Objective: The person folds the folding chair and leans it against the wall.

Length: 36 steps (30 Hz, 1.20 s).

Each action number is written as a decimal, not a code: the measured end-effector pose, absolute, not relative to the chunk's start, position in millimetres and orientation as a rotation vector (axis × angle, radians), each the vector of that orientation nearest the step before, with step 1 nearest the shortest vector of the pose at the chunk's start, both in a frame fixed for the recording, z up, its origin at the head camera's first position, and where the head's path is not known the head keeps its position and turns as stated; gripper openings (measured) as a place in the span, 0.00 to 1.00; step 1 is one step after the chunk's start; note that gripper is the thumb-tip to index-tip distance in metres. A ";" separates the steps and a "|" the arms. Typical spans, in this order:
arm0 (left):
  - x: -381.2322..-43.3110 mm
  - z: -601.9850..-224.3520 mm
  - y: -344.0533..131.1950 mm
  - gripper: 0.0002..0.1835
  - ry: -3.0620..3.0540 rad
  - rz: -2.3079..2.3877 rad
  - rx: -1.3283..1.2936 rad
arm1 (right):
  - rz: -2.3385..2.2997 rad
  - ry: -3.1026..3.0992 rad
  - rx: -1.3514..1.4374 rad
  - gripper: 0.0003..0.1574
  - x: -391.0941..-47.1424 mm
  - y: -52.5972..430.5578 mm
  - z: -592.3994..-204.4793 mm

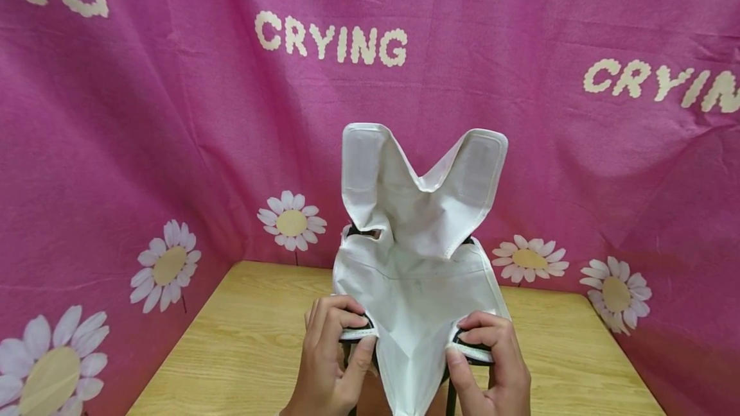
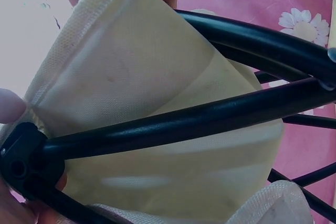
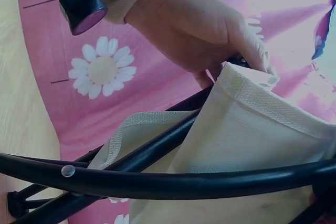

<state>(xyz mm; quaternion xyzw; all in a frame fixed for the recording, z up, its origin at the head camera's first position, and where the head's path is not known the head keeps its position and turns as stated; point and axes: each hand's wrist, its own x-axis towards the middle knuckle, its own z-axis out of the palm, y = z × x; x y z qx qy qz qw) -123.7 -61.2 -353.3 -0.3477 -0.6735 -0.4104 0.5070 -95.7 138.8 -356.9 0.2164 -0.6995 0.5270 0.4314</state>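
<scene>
A white fabric seat (image 1: 416,287) is stretched over a black tubular folding frame (image 2: 199,111); it looks like a small folding chair. Two squared fabric flaps (image 1: 480,165) stand up at its far end. My left hand (image 1: 332,352) pinches the near left corner, thumb below and fingers on top. My right hand (image 1: 491,364) grips the near right corner the same way. Both corners carry white edging over black parts. In the left wrist view a black plastic joint (image 2: 23,156) lies by the fingers at the left edge. Lower frame parts are mostly hidden in the head view.
A light wood table (image 1: 243,339) lies under the chair. Pink cloth (image 1: 462,37) printed with daisies and lettering hangs behind and along both sides. In the right wrist view a hand across the fabric wears a black device (image 3: 84,11) at its wrist.
</scene>
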 end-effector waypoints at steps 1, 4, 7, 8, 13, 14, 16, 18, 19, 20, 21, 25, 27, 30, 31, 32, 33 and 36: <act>-124.3 -354.5 -61.4 0.10 -1.623 -0.992 -0.842 | 1.313 -1.742 0.546 0.19 -96.0 138.9 -356.9; -125.2 -355.9 -62.0 0.09 -1.620 -1.000 -0.853 | 1.319 -1.745 0.548 0.19 -95.6 138.1 -356.3; -125.8 -355.1 -62.3 0.08 -1.613 -1.006 -0.872 | 1.315 -1.746 0.558 0.19 -95.4 137.7 -355.3; -125.7 -354.7 -62.4 0.08 -1.613 -1.010 -0.878 | 1.315 -1.749 0.558 0.19 -95.3 137.5 -354.9; -125.4 -353.1 -62.6 0.08 -1.615 -1.031 -0.897 | 1.310 -1.760 0.564 0.19 -94.9 137.0 -354.0; -125.4 -353.0 -62.6 0.08 -1.617 -1.033 -0.897 | 1.310 -1.761 0.569 0.19 -95.1 137.1 -353.8; -125.6 -352.7 -62.6 0.08 -1.619 -1.033 -0.898 | 1.306 -1.764 0.581 0.19 -95.6 137.2 -353.1; -125.8 -352.5 -62.5 0.08 -1.624 -1.032 -0.899 | 1.310 -1.773 0.584 0.19 -95.3 137.3 -352.5; -126.0 -352.4 -62.4 0.08 -1.625 -1.032 -0.901 | 1.315 -1.783 0.578 0.19 -94.9 137.3 -352.0; -126.1 -352.3 -62.4 0.08 -1.627 -1.031 -0.900 | 1.321 -1.785 0.580 0.19 -94.8 137.2 -351.8; -126.3 -352.1 -62.3 0.08 -1.628 -1.030 -0.902 | 1.323 -1.787 0.583 0.19 -94.8 137.3 -351.6; -127.3 -351.9 -61.6 0.08 -1.633 -1.035 -0.903 | 1.328 -1.771 0.620 0.19 -97.2 138.3 -351.7; -127.7 -351.5 -61.2 0.08 -1.634 -1.035 -0.904 | 1.318 -1.749 0.655 0.19 -99.7 139.0 -352.2; -128.1 -350.7 -60.8 0.08 -1.633 -1.031 -0.906 | 1.317 -1.739 0.680 0.19 -101.7 139.6 -352.7; -128.3 -350.3 -60.6 0.08 -1.632 -1.030 -0.908 | 1.315 -1.738 0.687 0.19 -102.3 139.9 -352.8; -128.4 -349.9 -60.3 0.09 -1.629 -1.028 -0.909 | 1.312 -1.734 0.696 0.19 -102.9 140.1 -352.8; -128.5 -349.4 -60.1 0.09 -1.626 -1.027 -0.910 | 1.311 -1.734 0.702 0.19 -103.3 140.3 -352.7; -129.0 -348.2 -59.4 0.09 -1.622 -1.025 -0.914 | 1.302 -1.726 0.726 0.19 -105.1 141.1 -352.3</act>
